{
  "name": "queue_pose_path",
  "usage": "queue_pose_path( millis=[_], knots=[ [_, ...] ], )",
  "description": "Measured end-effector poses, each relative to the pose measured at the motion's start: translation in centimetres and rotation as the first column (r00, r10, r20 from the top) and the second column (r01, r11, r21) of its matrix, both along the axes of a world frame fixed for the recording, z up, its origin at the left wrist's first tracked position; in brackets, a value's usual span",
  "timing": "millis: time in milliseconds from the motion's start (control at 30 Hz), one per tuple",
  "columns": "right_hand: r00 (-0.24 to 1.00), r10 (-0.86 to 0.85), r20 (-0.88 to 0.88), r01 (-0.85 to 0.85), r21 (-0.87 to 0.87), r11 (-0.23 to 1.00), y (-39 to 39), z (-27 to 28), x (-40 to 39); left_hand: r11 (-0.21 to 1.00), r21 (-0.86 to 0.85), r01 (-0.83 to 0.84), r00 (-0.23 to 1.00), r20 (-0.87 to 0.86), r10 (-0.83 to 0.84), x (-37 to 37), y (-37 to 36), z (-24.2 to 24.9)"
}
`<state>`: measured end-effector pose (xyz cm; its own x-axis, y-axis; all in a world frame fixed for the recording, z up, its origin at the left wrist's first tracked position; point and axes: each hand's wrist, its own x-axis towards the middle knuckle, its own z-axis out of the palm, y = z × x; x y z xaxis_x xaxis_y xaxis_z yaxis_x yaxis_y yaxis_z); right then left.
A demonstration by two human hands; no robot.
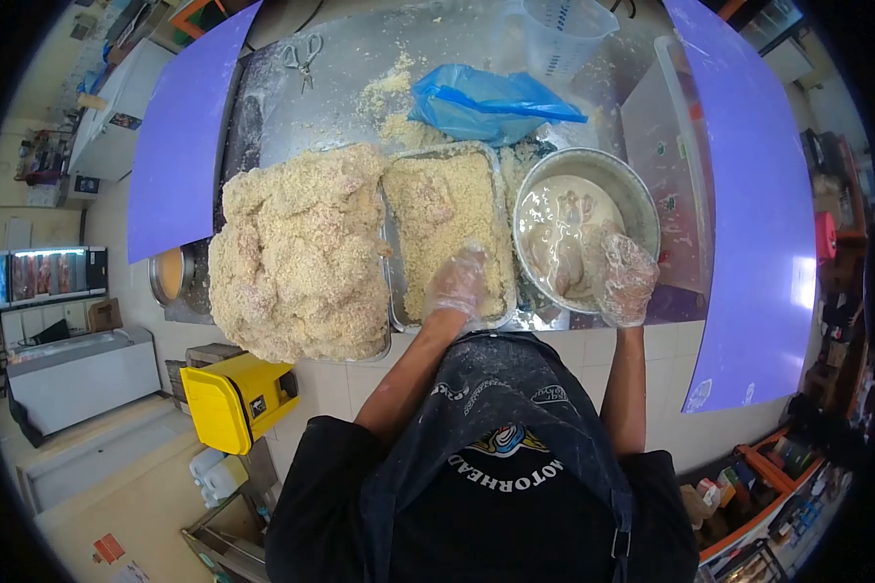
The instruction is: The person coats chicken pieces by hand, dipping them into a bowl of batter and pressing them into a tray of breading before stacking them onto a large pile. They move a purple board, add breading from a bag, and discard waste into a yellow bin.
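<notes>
My left hand [460, 282], in a clear plastic glove, rests on the pale crumbs in a metal tray [504, 243]; whether it holds anything is hidden. A crumb-coated piece [433, 202] lies farther back in that tray. On the right, my right hand [627, 280], also gloved, is at the inner right side of a round metal pot [640, 185]. Whitish liquid and wet pieces [564, 251] fill the pot's bottom. I cannot make out anything between the right fingers. Left of the crumb tray, a large pile of crumb-coated pieces [297, 248] is heaped high.
Behind the trays lie a blue plastic bag [486, 102], scissors [303, 63] and a clear measuring jug [564, 39]. Purple panels [190, 126] flank the metal table. A clear bin [663, 165] stands right of the pot. A yellow bin [224, 403] is at lower left.
</notes>
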<state>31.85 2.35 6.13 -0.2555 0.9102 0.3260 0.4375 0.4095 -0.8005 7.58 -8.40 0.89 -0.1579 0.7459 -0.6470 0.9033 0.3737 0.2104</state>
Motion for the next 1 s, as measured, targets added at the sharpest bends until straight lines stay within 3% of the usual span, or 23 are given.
queue_pose_path(
  millis=[100,133,200,267,300,400,500,567,600,633,667,767,867,933,1000],
  knots=[
    [0.999,0.029,0.042,-0.032,0.064,0.997,-0.1,-0.1,0.0,0.945,0.283,-0.166,0.965,-0.149,0.214,-3.4,0.3,-1.0],
    [0.996,0.039,0.075,-0.047,0.102,0.994,0.0,0.0,0.1,0.895,0.399,-0.200,0.936,-0.191,0.294,-3.9,0.0,0.3],
    [1.000,0.013,0.018,-0.013,-0.005,1.000,-0.6,0.4,0.0,0.724,0.660,-0.203,0.837,-0.266,0.478,-3.2,-1.4,3.7],
    [1.000,0.010,0.001,-0.010,-0.008,1.000,-0.4,0.4,-0.2,0.937,0.239,-0.256,0.937,-0.178,0.301,-2.1,-1.8,6.6],
    [1.000,0.024,0.020,-0.025,0.032,0.999,-0.3,0.3,-0.1,0.973,0.003,-0.230,0.968,-0.102,0.229,-1.6,-2.2,7.3],
    [0.992,0.051,0.117,-0.067,0.139,0.988,-0.1,-0.1,0.2,0.967,0.220,-0.129,0.980,-0.121,0.159,1.7,-3.2,3.3],
    [0.989,0.073,0.128,-0.096,0.187,0.978,-0.2,-0.1,0.2,0.964,-0.010,-0.265,0.948,0.179,0.262,0.8,0.1,3.7],
    [0.995,0.061,0.073,-0.070,0.134,0.989,0.1,0.0,0.0,0.835,0.080,-0.545,0.736,0.521,0.431,-2.0,0.7,3.5],
    [0.998,0.042,0.038,-0.044,0.060,0.997,-0.2,-0.1,0.0,0.795,0.265,-0.545,0.808,0.417,0.415,-3.0,1.2,3.2],
    [1.000,0.022,0.008,-0.021,-0.016,1.000,-0.4,-0.1,0.2,0.738,0.436,-0.515,0.857,0.285,0.429,-3.9,1.7,2.9],
    [0.999,0.018,0.030,-0.018,-0.011,1.000,-0.4,0.0,0.3,0.724,0.661,-0.196,0.889,-0.192,0.416,-4.3,2.4,2.4],
    [0.994,0.040,0.101,-0.047,0.065,0.997,-0.4,0.3,0.1,0.911,0.398,-0.106,0.907,-0.337,0.253,-4.2,4.0,3.9],
    [0.990,0.044,0.135,-0.060,0.111,0.992,-0.1,0.3,0.3,0.858,0.512,-0.042,0.891,-0.370,0.265,-2.6,4.2,3.7],
    [0.999,-0.034,0.034,0.036,-0.056,0.998,-0.7,0.0,0.1,0.914,0.389,0.112,0.934,-0.355,0.037,-1.1,4.1,1.1],
    [0.997,0.000,0.077,0.000,-0.007,1.000,-0.7,0.3,0.3,0.935,0.281,0.217,0.947,-0.291,-0.132,-0.5,2.9,0.0]
  ],
)
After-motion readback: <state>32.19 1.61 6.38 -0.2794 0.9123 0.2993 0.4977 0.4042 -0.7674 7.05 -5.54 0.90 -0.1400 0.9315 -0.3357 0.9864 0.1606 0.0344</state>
